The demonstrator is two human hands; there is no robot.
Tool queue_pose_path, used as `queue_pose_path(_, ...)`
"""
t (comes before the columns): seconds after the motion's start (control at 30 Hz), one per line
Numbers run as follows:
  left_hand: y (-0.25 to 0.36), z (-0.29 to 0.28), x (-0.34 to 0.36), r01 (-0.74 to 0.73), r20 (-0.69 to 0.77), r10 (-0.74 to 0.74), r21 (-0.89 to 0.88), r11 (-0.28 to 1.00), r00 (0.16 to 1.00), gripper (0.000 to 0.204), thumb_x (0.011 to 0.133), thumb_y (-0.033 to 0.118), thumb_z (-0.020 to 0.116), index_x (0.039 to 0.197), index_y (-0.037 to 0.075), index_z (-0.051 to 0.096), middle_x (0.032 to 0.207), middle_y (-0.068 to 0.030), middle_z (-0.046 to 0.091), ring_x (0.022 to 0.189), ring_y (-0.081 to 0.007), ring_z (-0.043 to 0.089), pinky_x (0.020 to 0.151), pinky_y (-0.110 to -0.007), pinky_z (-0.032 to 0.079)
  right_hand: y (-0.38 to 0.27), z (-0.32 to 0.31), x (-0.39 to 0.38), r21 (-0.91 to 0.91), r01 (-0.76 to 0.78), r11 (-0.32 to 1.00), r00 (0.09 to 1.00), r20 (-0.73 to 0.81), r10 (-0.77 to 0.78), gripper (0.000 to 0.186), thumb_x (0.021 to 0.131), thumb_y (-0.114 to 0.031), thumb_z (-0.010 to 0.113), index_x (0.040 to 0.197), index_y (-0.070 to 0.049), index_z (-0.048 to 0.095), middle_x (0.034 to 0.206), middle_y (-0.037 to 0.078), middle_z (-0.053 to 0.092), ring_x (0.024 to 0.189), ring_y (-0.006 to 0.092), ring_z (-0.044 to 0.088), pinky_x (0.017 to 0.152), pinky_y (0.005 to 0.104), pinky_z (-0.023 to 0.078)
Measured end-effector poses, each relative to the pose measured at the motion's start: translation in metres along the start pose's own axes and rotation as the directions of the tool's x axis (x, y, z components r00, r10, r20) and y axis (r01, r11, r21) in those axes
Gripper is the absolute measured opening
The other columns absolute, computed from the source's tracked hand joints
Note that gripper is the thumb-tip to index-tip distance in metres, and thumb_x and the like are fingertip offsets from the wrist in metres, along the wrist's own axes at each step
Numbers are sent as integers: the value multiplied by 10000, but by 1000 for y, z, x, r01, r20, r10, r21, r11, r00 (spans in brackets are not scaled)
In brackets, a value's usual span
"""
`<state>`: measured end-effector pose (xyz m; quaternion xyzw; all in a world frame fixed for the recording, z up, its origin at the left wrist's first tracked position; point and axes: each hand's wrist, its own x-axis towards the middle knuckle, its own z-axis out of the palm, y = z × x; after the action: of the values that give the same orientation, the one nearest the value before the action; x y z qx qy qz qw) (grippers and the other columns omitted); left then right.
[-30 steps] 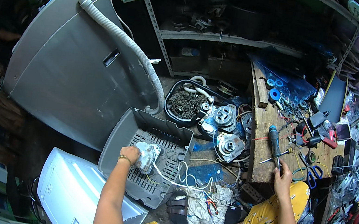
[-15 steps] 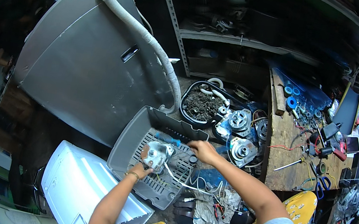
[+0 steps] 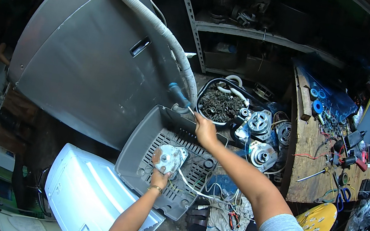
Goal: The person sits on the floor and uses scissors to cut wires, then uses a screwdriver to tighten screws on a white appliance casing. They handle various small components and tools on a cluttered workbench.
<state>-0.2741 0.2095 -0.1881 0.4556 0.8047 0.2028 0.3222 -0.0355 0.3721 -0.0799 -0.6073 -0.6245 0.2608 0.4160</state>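
Note:
My left hand [image 3: 160,179] grips the near edge of a metal motor [image 3: 170,159] with a rusty patch on its left side. White wires run from the motor toward the right. It is held over the slatted floor of a grey plastic base [image 3: 133,148]. My right hand [image 3: 205,131] is closed round the thin metal shaft of a screwdriver [image 3: 179,94], its blue handle pointing away, up and to the left. The screwdriver is raised above the base's far edge, apart from the motor.
A large grey panel [image 3: 91,67] with a ribbed hose [image 3: 153,26] stands behind. A white casing [image 3: 86,187] lies at left. Beyond the base sit a tub of screws [image 3: 220,107] and several motors [image 3: 263,156]. At right is a wooden bench [image 3: 302,182] with tools. Red-handled pliers [image 3: 233,217] lie on a cloth.
My right hand has lifted the screwdriver up and away from the motor, toward the base's far edge. My left hand keeps hold of the motor. The whole view has shifted slightly.

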Motion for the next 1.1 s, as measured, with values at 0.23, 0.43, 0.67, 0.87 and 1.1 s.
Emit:
queue_pose_path(0.23, -14, -19, 9, -8, 42, 9, -5, 1000, 999, 578, 740, 205, 753, 1179, -33, 461, 1123, -208, 605, 984, -360, 610, 884, -391, 459, 4, -41, -3, 120, 48, 992, 883, 459, -98, 247, 868, -178, 559, 1069, -71, 656, 942, 205, 661, 896, 343, 646, 785, 411, 496)
queue_pose_path(0.43, 80, -68, 15, -552, 204, 664, 749, 367, 719, 401, 763, 242, 682, 1108, 76, 560, 1054, -101, 577, 893, -318, 616, 703, -403, 537, -28, -140, -63, 262, -34, 964, 949, 311, -51, 276, 890, -149, 541, 1118, -12, 614, 946, 226, 648, 876, 341, 642, 782, 384, 481)
queue_pose_path(0.67, 83, -67, 62, -691, 631, 404, 723, 6, 662, 210, 857, 252, 533, 973, 118, 646, 1052, -95, 635, 892, -270, 645, 669, -382, 544, -42, -264, -177, 295, -203, 934, 953, 280, 119, 262, 924, -118, 541, 1148, 4, 605, 658, 6, 532, 555, 65, 460, 504, 248, 395)
queue_pose_path(0.87, 57, -35, 80, -205, 195, 116, 541, 816, 974, 398, 953, 379, 373, 1207, 98, 495, 957, -173, 638, 776, -291, 651, 648, -388, 523, -24, -345, -244, 428, -441, 789, 892, 113, 438, 248, 920, -112, 541, 1123, 15, 606, 633, -26, 491, 479, 47, 426, 419, 202, 318)
queue_pose_path(1.1, 63, -15, 88, 158, 165, -204, 256, 954, 965, 394, 923, 378, 321, 1064, 92, 552, 943, -167, 568, 694, -245, 560, 582, -356, 453, 4, -394, -276, 393, -447, 804, 855, -78, 513, 244, 908, -81, 554, 1127, 11, 608, 623, -29, 472, 517, 51, 419, 473, 210, 342)
